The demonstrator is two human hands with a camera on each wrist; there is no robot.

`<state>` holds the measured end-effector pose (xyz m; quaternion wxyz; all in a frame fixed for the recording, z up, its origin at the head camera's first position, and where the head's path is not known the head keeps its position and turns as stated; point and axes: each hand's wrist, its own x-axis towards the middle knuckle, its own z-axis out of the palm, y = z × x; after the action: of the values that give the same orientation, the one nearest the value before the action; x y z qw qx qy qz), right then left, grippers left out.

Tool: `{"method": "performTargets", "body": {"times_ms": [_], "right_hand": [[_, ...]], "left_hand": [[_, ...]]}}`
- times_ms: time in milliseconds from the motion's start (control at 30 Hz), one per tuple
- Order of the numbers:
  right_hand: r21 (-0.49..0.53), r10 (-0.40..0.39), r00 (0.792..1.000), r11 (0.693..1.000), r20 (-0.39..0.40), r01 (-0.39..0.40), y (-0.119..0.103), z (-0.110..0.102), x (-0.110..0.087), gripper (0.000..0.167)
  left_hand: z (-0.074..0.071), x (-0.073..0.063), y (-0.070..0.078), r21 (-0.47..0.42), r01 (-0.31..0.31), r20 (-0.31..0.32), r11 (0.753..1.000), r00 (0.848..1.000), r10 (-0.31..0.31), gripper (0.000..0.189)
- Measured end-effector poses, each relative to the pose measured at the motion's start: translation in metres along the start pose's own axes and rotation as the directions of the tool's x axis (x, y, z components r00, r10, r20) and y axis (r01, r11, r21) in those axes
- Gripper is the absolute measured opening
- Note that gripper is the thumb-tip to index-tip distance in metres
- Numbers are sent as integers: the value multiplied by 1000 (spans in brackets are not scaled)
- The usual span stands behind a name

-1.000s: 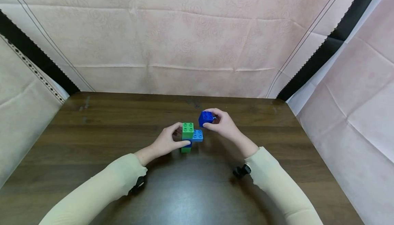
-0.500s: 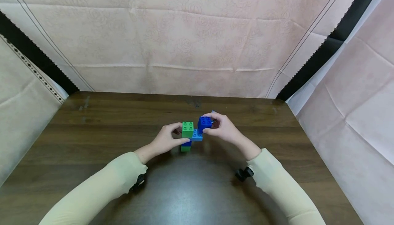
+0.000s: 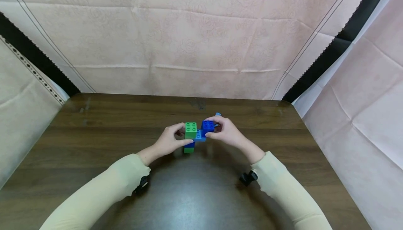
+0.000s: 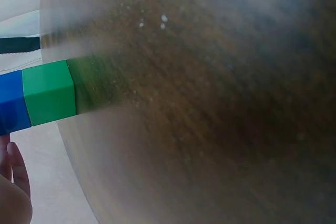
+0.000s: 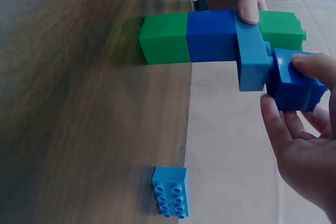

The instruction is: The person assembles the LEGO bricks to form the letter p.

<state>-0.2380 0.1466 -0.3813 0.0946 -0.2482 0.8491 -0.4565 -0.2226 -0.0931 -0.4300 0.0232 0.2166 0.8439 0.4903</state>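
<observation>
A stack of toy building bricks stands upright on the table: a green brick (image 5: pixel 164 39) at the bottom, a dark blue brick (image 5: pixel 211 35) above it, then a light blue brick (image 5: pixel 252 66) jutting out sideways, and a green brick (image 3: pixel 190 130) on top. My left hand (image 3: pixel 168 141) grips the stack from the left, its thumb across the light blue brick. Between thumb and fingers, my right hand (image 3: pixel 225 132) holds a second dark blue brick (image 3: pixel 207 127) over the jutting end. In the right wrist view this brick is slightly tilted against the studs there, beside the top green brick.
A loose light blue brick (image 5: pixel 170 191) lies on the wooden table (image 3: pixel 141 114), mostly hidden behind my right hand in the head view. Pale patterned cloth (image 3: pixel 201 41) hangs beyond the table's back edge and at both sides.
My right hand has brought the second dark blue brick down and left, from apart from the stack onto the jutting light blue end. The left hand and stack have shifted slightly.
</observation>
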Motion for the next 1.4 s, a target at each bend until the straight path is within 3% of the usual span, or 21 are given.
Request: {"method": "performTargets", "body": {"times_ms": [367,1000,1400], "right_hand": [[-25,-31,999,999,23,31,-2,0,3,41],[-108,-47,996,993,74,55,-3,-2,3,44],[-51,-67,997,997,-30,65,-6,-2,1,35]], "left_hand": [[-1,3,-2,27,-33,-13,999,999,33,30],[-3,1,-1,55,-9,-6,998,1000,9,30],[-2,2,-2,65,-24,-9,998,1000,24,30]]}}
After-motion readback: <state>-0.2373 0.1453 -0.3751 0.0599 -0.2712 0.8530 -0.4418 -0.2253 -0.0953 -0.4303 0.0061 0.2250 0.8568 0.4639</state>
